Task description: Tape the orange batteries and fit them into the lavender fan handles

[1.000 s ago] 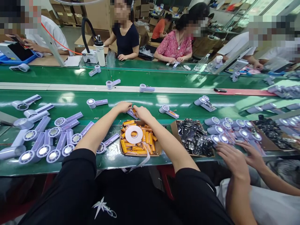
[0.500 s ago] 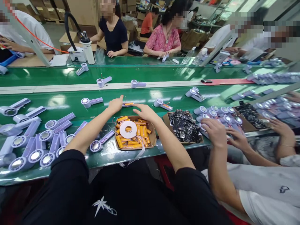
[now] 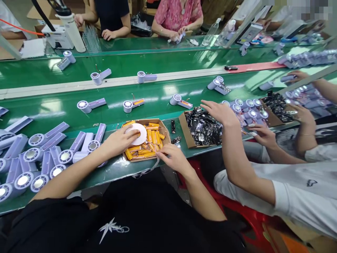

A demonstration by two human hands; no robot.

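Observation:
My left hand [image 3: 119,141] reaches over a cardboard box [image 3: 168,135], its fingers closed on the left side of a white roll of tape [image 3: 140,135]. Under the roll lie several orange-wrapped batteries [image 3: 151,135]. At the box's front right corner, my right hand [image 3: 172,158] pinches the loose white tape strip [image 3: 157,162] that trails down over the table's edge. Beyond the box, on the green belt, a lilac fan housing [image 3: 128,106] lies with an orange battery in its handle.
Several lilac fan housings [image 3: 37,154] crowd the left. A box of black circuit boards [image 3: 202,126] stands to the right, with a co-worker's hand [image 3: 222,114] above it. More housings lie along the green conveyor [image 3: 158,95]. People sit across the line.
Both my hands have come back from the housing on the belt to the battery box, the left onto the tape roll, the right onto its strip. The co-worker's hand moved over the circuit boards.

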